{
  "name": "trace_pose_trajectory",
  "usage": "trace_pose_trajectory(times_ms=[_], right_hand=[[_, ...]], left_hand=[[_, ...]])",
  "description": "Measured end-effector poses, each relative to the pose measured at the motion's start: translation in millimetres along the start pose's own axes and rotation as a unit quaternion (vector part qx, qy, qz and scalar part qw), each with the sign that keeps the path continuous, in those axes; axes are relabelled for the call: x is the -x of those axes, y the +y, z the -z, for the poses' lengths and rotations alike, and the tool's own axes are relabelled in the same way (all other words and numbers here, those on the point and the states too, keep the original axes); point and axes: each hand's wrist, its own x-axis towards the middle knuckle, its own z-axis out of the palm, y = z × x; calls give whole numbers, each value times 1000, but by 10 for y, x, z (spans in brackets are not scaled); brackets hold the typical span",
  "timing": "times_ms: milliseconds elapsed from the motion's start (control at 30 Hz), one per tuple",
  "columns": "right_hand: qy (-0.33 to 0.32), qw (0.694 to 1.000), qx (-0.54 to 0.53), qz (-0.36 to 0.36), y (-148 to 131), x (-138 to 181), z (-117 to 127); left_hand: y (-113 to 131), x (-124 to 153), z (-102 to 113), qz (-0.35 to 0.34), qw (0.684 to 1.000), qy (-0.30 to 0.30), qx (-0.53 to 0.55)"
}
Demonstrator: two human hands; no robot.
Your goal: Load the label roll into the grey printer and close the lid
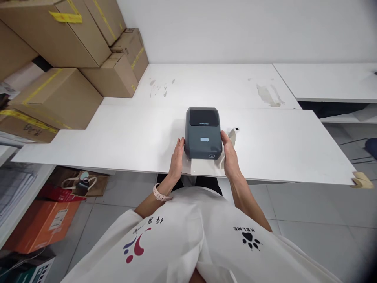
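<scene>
A dark grey label printer (203, 139) rests on the white table (132, 137) near its front edge. My left hand (177, 159) lies along the printer's left side, its fingertips at the casing. On the opposite side, my right hand (231, 157) presses its fingers against the casing, so the printer is held between both hands. White label paper (203, 167) sticks out at the printer's front, towards me. Behind my right hand is a small white roll (235, 130) with a pale strip, partly hidden by the fingers. The undersides of both hands are hidden.
Cardboard boxes (59, 98) with yellow tape are stacked on the table's left. An orange box (47, 224) and a paper bag (91, 184) are on the floor at left. A brown corner guard (362, 180) covers the table's right front corner. A wall stands behind.
</scene>
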Motion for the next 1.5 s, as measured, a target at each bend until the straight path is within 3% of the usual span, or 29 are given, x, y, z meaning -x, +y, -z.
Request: trace_pose_trajectory(times_ms=[167, 267, 333, 400, 533, 633, 733, 767, 833, 933, 1000, 1067, 1167, 1233, 1300, 1400, 1500], right_hand=[[17, 998, -44, 45, -206, -185, 67], [38, 993, -36, 103, -412, -620, 126], [43, 991, -10, 130, -544, -1006, 137], [53, 987, 24, 147, -656, -1393, 124], [52, 984, 102, 138, -816, -1906, 95], [78, 971, 157, 163, -907, -1918, 123], [117, 940, 186, 261, -964, -1690, 159], [89, 933, 202, 284, -967, -1601, 155], [-38, 922, 266, 280, -943, -1458, 101], [-243, 855, 419, 186, -846, -1381, -108], [-297, 808, 490, 139, -775, -1408, -275], [-303, 792, 516, 125, -736, -1461, -375], [-342, 813, 450, 137, -785, -1518, -256], [-378, 842, 349, 162, -877, -1520, 11], [-376, 875, 241, 187, -965, -1518, 361], [-282, 936, 111, 181, -968, -1614, 843], [-126, 983, 35, 131, -720, -1904, 1066]], left_hand=[[270, -161, 35, -62, 998, -14, 20], [511, -495, 59, -130, 991, -31, 31], [555, -754, 52, -144, 989, 21, 1], [477, -969, 23, -104, 991, 62, -53], [184, -1160, -64, 11, 989, 13, -148], [85, -1168, -111, 25, 987, 9, -157], [97, -1172, -130, 15, 986, 28, -161], [104, -1179, -133, 10, 986, 35, -164], [98, -1205, -138, -4, 985, 41, -170], [38, -1256, -149, -17, 984, 47, -170], [-13, -1286, -158, -20, 985, 50, -162], [-51, -1304, -162, -22, 987, 55, -152], [-60, -1294, -157, -23, 989, 55, -133], [-41, -1267, -149, -28, 990, 53, -130], [-16, -1234, -143, -31, 989, 49, -134], [9, -1195, -139, -23, 990, 47, -129], [11, -1186, -141, -2, 992, 47, -117]])
